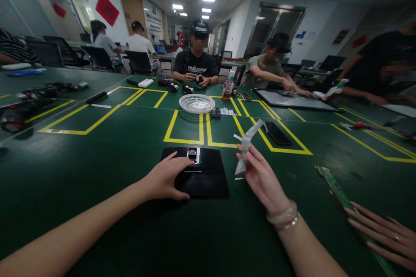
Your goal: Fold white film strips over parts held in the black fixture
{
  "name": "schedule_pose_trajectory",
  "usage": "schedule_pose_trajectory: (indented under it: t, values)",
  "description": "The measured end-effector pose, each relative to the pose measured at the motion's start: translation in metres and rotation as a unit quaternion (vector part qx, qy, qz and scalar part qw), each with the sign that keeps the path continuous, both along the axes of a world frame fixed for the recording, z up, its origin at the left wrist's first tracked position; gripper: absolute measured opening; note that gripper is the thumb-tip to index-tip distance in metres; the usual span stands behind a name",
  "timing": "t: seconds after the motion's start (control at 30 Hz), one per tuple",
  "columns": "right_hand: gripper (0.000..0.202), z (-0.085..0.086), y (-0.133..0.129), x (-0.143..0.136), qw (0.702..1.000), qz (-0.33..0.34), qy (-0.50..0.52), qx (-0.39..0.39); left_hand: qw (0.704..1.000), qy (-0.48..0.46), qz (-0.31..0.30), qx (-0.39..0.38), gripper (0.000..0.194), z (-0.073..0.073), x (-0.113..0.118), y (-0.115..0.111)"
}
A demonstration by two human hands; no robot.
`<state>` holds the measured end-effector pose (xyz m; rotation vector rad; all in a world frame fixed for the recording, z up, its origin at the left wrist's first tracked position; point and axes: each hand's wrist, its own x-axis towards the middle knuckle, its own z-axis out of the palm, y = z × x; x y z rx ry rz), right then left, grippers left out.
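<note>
A glossy black rectangular plate (204,177), which looks like a monitor stand base, lies flat on the green table. Set into its far edge is a small metal bracket (193,155). My left hand (167,176) rests over the plate's left side, fingers stretched toward the bracket and thumb apart along the near edge. Just right of the plate, my right hand (261,177) is raised with its fingers closed on a crinkled strip of clear plastic film (248,145). The film hangs down past the fingers and also sticks up above them.
At right, another person's hand (386,233) lies on a long green circuit board (339,192). Ahead are a black phone (277,133), a white basket (197,104), a bottle (228,86) and yellow tape outlines (183,141). Several people sit around; one handles a large flat panel (292,100).
</note>
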<state>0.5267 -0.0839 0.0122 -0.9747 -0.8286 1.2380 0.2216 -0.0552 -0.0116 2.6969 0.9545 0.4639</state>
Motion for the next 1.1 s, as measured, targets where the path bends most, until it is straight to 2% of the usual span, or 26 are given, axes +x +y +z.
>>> schedule_pose_trajectory:
  t: [0.07, 0.13, 0.2, 0.27, 0.33, 0.4, 0.43, 0.5, 0.6, 0.77, 0.83, 0.97, 1.1]
  values:
    - [0.04, -0.001, -0.003, -0.003, 0.995, 0.015, -0.091, 0.033, 1.0, 0.009, -0.007, 0.019, 0.094, -0.002, -0.002, 0.002]
    - [0.039, -0.001, -0.006, -0.006, 0.976, 0.04, -0.201, 0.076, 0.997, 0.014, -0.037, 0.067, 0.092, -0.002, -0.003, -0.001]
    - [0.036, -0.002, -0.01, -0.009, 0.936, 0.08, -0.318, 0.128, 0.985, 0.001, -0.084, 0.149, 0.068, 0.001, -0.003, -0.009]
    - [0.033, -0.003, -0.014, -0.013, 0.871, 0.129, -0.438, 0.182, 0.961, -0.022, -0.128, 0.246, 0.037, 0.004, -0.003, -0.018]
    - [0.032, -0.004, -0.018, -0.017, 0.782, 0.17, -0.556, 0.222, 0.934, -0.035, -0.148, 0.324, 0.02, 0.007, -0.003, -0.026]
    - [0.031, -0.005, -0.022, -0.02, 0.696, 0.194, -0.649, 0.237, 0.919, -0.023, -0.151, 0.363, 0.017, 0.009, -0.004, -0.029]
    - [0.03, -0.006, -0.023, -0.021, 0.665, 0.196, -0.68, 0.238, 0.918, -0.011, -0.148, 0.368, 0.017, 0.009, -0.004, -0.028]
    - [0.027, -0.006, -0.024, -0.022, 0.631, 0.189, -0.714, 0.239, 0.927, 0.016, -0.131, 0.352, 0.02, 0.009, -0.005, -0.024]
    - [0.026, -0.005, -0.024, -0.021, 0.618, 0.183, -0.724, 0.246, 0.956, 0.046, -0.08, 0.278, 0.025, 0.006, -0.004, -0.014]
    - [0.03, -0.002, -0.021, -0.017, 0.631, 0.122, -0.719, 0.265, 0.985, 0.094, -0.028, 0.144, 0.08, 0.002, -0.003, -0.006]
    - [0.029, -0.001, -0.021, -0.016, 0.637, 0.078, -0.716, 0.276, 0.988, 0.1, -0.023, 0.112, 0.092, 0.002, -0.002, -0.007]
    - [0.026, 0.001, -0.021, -0.016, 0.649, 0.016, -0.702, 0.294, 0.992, 0.1, -0.01, 0.076, 0.097, 0.002, -0.001, -0.007]
    - [0.025, 0.001, -0.021, -0.015, 0.658, 0.001, -0.691, 0.3, 0.995, 0.091, -0.006, 0.05, 0.093, 0.002, 0.003, -0.004]
